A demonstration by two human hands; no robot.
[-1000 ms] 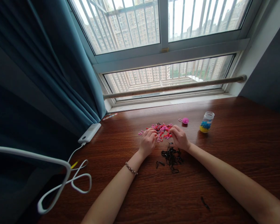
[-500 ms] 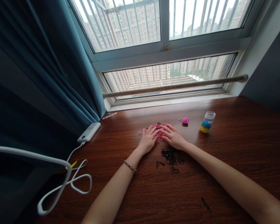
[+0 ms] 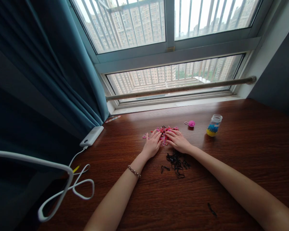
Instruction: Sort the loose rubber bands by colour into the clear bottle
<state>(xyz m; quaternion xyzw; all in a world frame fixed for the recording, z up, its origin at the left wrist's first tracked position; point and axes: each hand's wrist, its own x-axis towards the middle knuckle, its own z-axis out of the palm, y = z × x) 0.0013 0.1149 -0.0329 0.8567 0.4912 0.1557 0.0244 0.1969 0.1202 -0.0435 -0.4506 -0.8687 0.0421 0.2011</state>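
My left hand (image 3: 152,145) and my right hand (image 3: 178,142) rest on either side of a spread pile of small pink, red and black elastic bands (image 3: 164,131). Both have their fingers stretched out over the pile, touching it; what lies under the fingertips is hidden. Nearer me, just below my right hand, lies a loose heap of black elastic bands (image 3: 177,163), with a few strays to its left. One more black band (image 3: 212,210) sits apart near the front. A braided bracelet circles my left wrist.
A clear jar (image 3: 214,125) with blue and yellow contents stands at the right. Beside it lies a pink round item with a loop (image 3: 191,123). A white power bank (image 3: 91,136) with a white cable is at the left, by the blue curtain (image 3: 86,96). A window lies behind the table (image 3: 144,199).
My fingers have shifted slightly on the pile, and the gap between my hands is a little wider. The black heap and the jar stay in place.
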